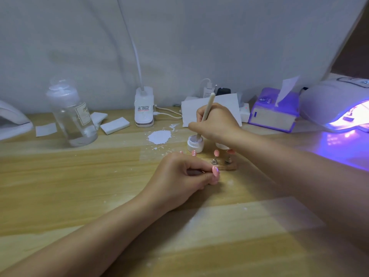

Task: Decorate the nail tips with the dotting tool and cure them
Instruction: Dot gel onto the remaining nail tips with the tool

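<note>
Table (60, 176): pale wood-grain top, lying under everything here.
Far left: a clear bottle (71, 114) is standing beside white pads (114, 125).
Middle back: a white lamp base (144, 107) is sitting near a white splatter (159, 136).
Centre: a small white jar (195, 144) is standing just behind a wooden nail-tip stand (223, 162).
Right: a purple tissue box (273, 110) is sitting beside a glowing curing lamp (339, 104).

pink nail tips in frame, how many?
4: one pinched in the left hand; three behind it at and, half under the right hand. More may be hidden.
</note>
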Demonstrator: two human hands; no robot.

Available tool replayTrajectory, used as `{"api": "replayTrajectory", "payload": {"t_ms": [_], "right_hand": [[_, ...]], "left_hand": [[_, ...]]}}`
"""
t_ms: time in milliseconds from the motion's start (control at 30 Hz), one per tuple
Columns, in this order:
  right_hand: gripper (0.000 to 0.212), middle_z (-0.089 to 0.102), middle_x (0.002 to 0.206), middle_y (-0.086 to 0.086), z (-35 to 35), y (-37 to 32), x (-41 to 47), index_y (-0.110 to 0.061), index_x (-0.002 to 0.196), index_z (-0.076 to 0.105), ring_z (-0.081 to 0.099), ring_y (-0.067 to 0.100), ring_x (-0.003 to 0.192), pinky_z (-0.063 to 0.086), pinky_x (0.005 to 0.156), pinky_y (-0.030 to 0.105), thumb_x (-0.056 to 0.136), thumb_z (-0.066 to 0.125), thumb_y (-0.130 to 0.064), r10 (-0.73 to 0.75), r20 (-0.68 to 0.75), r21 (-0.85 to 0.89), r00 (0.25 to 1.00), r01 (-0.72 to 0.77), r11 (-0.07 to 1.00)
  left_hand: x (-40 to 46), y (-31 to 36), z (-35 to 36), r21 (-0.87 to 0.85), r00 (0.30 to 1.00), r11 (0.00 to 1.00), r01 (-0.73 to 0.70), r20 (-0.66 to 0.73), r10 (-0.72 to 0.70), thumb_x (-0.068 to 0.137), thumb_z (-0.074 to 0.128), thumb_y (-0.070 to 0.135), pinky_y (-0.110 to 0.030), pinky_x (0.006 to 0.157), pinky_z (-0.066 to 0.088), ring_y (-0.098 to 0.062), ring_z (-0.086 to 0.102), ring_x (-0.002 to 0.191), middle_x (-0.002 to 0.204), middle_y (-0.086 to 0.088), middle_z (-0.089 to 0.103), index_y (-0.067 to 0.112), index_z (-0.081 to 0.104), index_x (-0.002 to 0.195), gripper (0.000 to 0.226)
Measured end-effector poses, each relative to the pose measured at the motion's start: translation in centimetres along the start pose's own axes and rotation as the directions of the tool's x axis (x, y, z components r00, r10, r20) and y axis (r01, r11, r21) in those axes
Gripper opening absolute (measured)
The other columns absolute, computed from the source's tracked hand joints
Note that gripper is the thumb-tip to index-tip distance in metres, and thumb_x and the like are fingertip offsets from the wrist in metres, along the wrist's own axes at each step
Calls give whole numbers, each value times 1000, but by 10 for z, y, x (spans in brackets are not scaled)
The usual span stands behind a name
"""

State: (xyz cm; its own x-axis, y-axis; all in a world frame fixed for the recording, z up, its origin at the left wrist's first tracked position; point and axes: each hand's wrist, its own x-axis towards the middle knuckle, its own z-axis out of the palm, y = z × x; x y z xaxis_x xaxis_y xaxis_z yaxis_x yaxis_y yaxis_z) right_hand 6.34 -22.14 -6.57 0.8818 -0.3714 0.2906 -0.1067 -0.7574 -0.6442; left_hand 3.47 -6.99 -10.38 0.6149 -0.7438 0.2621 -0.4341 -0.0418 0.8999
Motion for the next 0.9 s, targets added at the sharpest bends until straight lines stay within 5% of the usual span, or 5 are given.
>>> {"api": "replayTrajectory", "payload": {"t_ms": [400,600,767,900], "right_hand": [[39,45,51,-6,-7,0,-2,-18,47,39,43,11,56,33,53,27,74,67,-24,-32,11,-12,999,32,999],[38,54,38,-9,-30,-13,-41,-20,53,48,46,3,40,34,42,11,84,63,-38,72,-211,526,975,52,849],[32,58,46,-5,-31,-4,-109,-21,50,58,53,6,47,46,53,18,62,70,-48,130,-192,698,973,42,714],[35,47,40,-10,-25,4,-118,-20,45,48,53,9,50,55,71,45,54,73,-43,163,-184,720,969,20,693]], "left_hand": [[-1,5,1,0,1000,1000,23,-10,-23,78,70,10,-17,58,46,-1,54,55,67,-1,71,18,72,68,13],[-1,6,0,-4,999,999,42,-17,-42,77,70,12,-12,62,46,4,59,61,68,3,72,20,72,69,12],[-1,5,1,-17,999,999,38,-14,-38,78,70,10,-7,62,45,6,63,62,68,5,72,17,72,69,11],[-1,4,1,-30,999,999,31,-11,-32,77,70,10,-9,59,47,6,62,61,66,6,72,19,72,70,12]]}}
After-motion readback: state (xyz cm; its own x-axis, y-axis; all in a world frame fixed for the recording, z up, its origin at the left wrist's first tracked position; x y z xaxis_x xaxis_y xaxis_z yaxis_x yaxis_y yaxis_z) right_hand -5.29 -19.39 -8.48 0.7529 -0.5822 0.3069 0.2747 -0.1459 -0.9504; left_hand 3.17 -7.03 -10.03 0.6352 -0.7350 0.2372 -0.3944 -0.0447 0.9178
